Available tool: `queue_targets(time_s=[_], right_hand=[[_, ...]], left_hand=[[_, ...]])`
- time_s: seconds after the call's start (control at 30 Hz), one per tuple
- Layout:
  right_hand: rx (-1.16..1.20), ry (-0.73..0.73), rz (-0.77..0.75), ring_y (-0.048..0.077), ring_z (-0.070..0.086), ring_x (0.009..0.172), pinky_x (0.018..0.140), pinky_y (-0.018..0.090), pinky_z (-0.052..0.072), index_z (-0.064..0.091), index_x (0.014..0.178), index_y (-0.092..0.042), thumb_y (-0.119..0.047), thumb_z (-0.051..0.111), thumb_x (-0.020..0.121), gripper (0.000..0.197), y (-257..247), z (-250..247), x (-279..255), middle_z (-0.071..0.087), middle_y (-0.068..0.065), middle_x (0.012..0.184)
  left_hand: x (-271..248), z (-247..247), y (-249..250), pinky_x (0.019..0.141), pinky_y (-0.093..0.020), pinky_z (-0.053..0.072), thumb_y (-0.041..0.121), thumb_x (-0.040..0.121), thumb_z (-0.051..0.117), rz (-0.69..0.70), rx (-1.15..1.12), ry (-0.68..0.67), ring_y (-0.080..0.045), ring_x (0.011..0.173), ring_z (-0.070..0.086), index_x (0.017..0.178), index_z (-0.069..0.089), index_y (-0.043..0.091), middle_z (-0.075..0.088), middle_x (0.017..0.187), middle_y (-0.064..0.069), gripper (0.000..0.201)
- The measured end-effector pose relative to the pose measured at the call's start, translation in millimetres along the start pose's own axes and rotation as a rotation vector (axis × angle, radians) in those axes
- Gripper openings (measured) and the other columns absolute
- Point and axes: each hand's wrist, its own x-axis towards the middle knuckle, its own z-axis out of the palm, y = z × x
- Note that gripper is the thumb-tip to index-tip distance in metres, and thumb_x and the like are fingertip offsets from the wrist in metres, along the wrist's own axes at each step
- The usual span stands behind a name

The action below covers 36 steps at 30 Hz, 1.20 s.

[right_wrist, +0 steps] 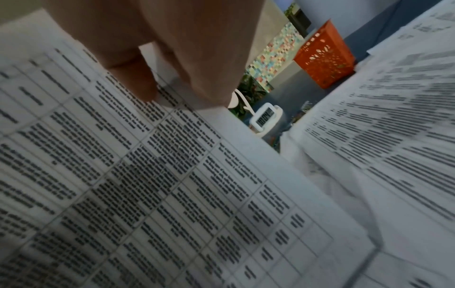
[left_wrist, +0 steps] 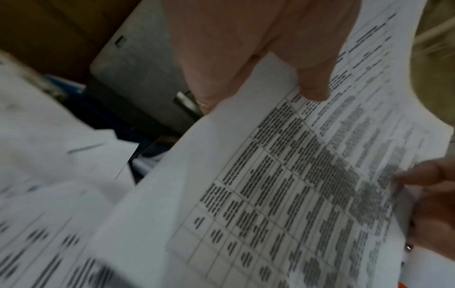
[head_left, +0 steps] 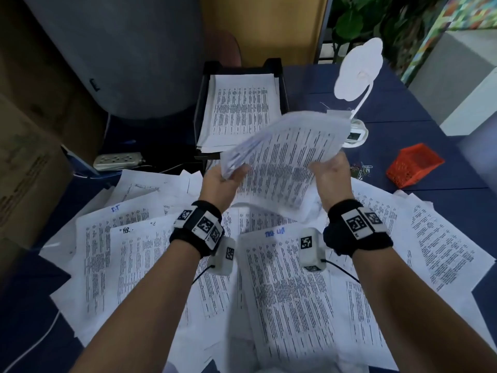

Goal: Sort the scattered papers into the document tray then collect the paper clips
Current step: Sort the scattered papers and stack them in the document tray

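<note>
Both hands hold a stack of printed sheets (head_left: 285, 154) up over the desk, in front of the black document tray (head_left: 200, 103). My left hand (head_left: 223, 179) grips the stack's left edge, thumb on top (left_wrist: 312, 85). On the right edge my right hand (head_left: 332, 173) pinches it, thumb pressed on the page (right_wrist: 138, 85). The tray holds a pile of printed papers (head_left: 239, 109). Many loose papers (head_left: 290, 292) cover the near desk. A small heap of paper clips (head_left: 361, 169) lies on the blue tabletop right of my right hand.
An orange mesh basket (head_left: 414, 164) lies on the desk at the right (right_wrist: 322, 58). A white desk lamp (head_left: 357, 74) with a clock base (right_wrist: 264, 117) stands behind the held stack. A power strip (head_left: 118, 160) and cardboard boxes (head_left: 24, 162) sit at the left.
</note>
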Motion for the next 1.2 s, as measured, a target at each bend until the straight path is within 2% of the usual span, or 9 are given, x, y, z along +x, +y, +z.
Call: queue_targets(time_s=[0.13, 0.27, 0.43, 0.63, 0.8, 0.97, 1.07, 1.13, 1.2], right_hand=[[0.020, 0.029, -0.098, 0.001, 0.058, 0.103, 0.085, 0.008, 0.048, 0.041, 0.133, -0.010, 0.007, 0.050, 0.090, 0.047, -9.3, 10.0, 0.5, 0.060, -0.005, 0.118], [-0.084, 0.037, -0.042, 0.008, 0.057, 0.082, 0.071, 0.021, 0.047, 0.044, 0.107, -0.018, 0.009, 0.047, 0.085, 0.036, 17.9, 8.8, 2.1, 0.058, -0.010, 0.093], [-0.289, -0.161, 0.195, 0.021, 0.055, 0.110, 0.101, 0.042, 0.044, 0.041, 0.131, -0.012, -0.007, 0.053, 0.091, 0.043, 65.6, 0.0, 2.7, 0.058, 0.003, 0.122], [-0.222, -0.222, 0.233, 0.016, 0.061, 0.107, 0.099, 0.038, 0.045, 0.056, 0.124, -0.017, -0.023, 0.060, 0.092, 0.033, 69.8, -9.1, -0.8, 0.066, -0.003, 0.114], [-0.428, -0.428, 0.336, 0.018, 0.055, 0.112, 0.097, 0.032, 0.040, 0.051, 0.132, -0.016, -0.021, 0.057, 0.095, 0.038, 81.6, -14.0, -16.5, 0.059, -0.004, 0.119], [-0.648, -0.571, 0.462, 0.025, 0.055, 0.114, 0.096, 0.031, 0.040, 0.051, 0.131, -0.008, -0.012, 0.055, 0.093, 0.038, 112.3, -15.0, -24.1, 0.059, 0.007, 0.126], [-0.624, -0.535, 0.498, 0.027, 0.056, 0.114, 0.103, 0.041, 0.042, 0.053, 0.131, -0.009, -0.012, 0.056, 0.091, 0.040, 121.6, -13.0, -16.7, 0.059, 0.009, 0.128], [-0.546, -0.479, 0.512, 0.028, 0.057, 0.114, 0.105, 0.047, 0.040, 0.057, 0.126, -0.007, -0.007, 0.055, 0.090, 0.036, 120.2, -10.4, -9.2, 0.061, 0.010, 0.125], [-0.469, -0.407, 0.525, 0.027, 0.057, 0.114, 0.107, 0.047, 0.038, 0.058, 0.125, -0.007, -0.002, 0.053, 0.090, 0.035, 113.4, -7.0, -0.4, 0.062, 0.009, 0.124]], left_hand=[[5.9, 3.2, 9.0, 0.066, -0.034, 0.044, 0.024, 0.088, 0.066, 0.026, -0.051, 0.111, -0.018, 0.075, 0.049, 0.082, 0.057, 0.016, 0.054, 0.082, -0.010, 0.013], [1.2, 0.8, -10.9, 0.083, -0.029, 0.054, 0.017, 0.084, 0.071, -0.025, -0.054, 0.122, -0.016, 0.094, 0.063, 0.103, 0.062, 0.026, 0.067, 0.104, -0.001, 0.023], [-6.4, 0.2, -21.5, 0.072, -0.025, 0.047, 0.020, 0.089, 0.065, -0.177, -0.023, 0.104, -0.015, 0.076, 0.057, 0.099, 0.061, 0.011, 0.063, 0.084, -0.001, 0.014], [-3.0, -25.9, -12.6, 0.070, -0.020, 0.049, 0.027, 0.087, 0.066, -0.132, -0.105, 0.090, -0.006, 0.078, 0.063, 0.100, 0.065, 0.011, 0.066, 0.083, 0.007, 0.020], [-20.1, -42.5, -52.7, 0.075, -0.035, 0.054, 0.031, 0.079, 0.073, -0.395, -0.035, 0.054, -0.023, 0.083, 0.065, 0.095, 0.069, 0.012, 0.069, 0.084, -0.001, 0.025], [-41.0, -43.8, -93.6, 0.051, -0.024, 0.046, 0.028, 0.080, 0.074, -0.603, 0.110, 0.022, -0.023, 0.067, 0.059, 0.088, 0.062, 0.004, 0.063, 0.077, -0.010, 0.029], [-33.4, -44.5, -100.6, 0.050, -0.029, 0.045, 0.041, 0.073, 0.079, -0.613, 0.135, 0.014, -0.024, 0.059, 0.056, 0.085, 0.060, 0.007, 0.060, 0.071, -0.009, 0.041], [-21.3, -49.2, -110.6, 0.063, -0.043, 0.056, 0.059, 0.058, 0.082, -0.592, 0.135, 0.016, -0.028, 0.067, 0.061, 0.084, 0.056, 0.011, 0.058, 0.075, -0.009, 0.061], [-15.3, -50.3, -101.8, 0.074, -0.042, 0.052, 0.053, 0.065, 0.080, -0.565, 0.089, -0.011, -0.024, 0.074, 0.059, 0.083, 0.057, 0.013, 0.059, 0.078, -0.005, 0.050]])
